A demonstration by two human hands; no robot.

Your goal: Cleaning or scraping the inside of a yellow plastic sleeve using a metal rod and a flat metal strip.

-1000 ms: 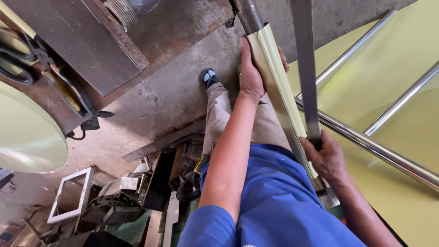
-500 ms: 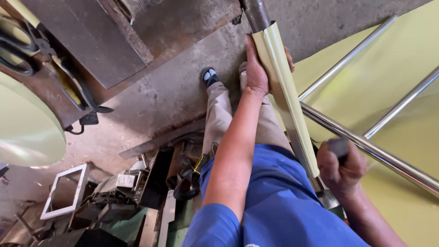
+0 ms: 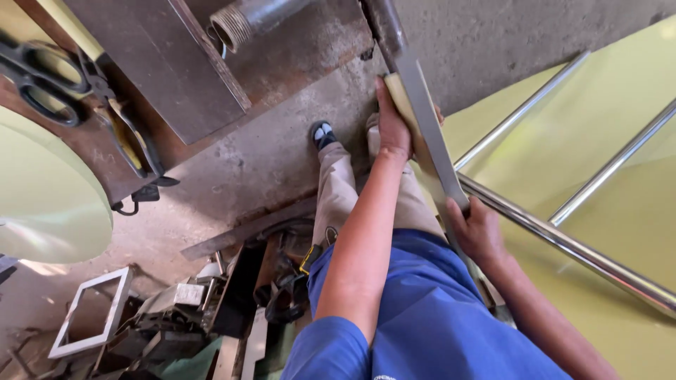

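Note:
My left hand (image 3: 391,131) is stretched forward and shut on the far end of a long pale yellow-green sheet-metal strip (image 3: 403,105). A grey flat steel bar (image 3: 427,127) lies along that strip, running from a dark pipe end down toward me. My right hand (image 3: 479,231) grips the near end of the bar, beside a shiny steel rod (image 3: 563,243). My legs and a dark shoe (image 3: 322,134) show below on the concrete floor.
A yellow-green sheet (image 3: 605,162) with steel rods across it fills the right. Large black shears (image 3: 42,81) lie on a rusty bench at upper left, by a threaded pipe (image 3: 243,20). A pale round disc (image 3: 42,197), a white frame (image 3: 91,309) and scrap metal (image 3: 211,309) sit lower left.
The flat bar, held up steeply a second ago, now lies along the strip. My right hand has moved up to grip its near end. My left hand stays on the strip's far end.

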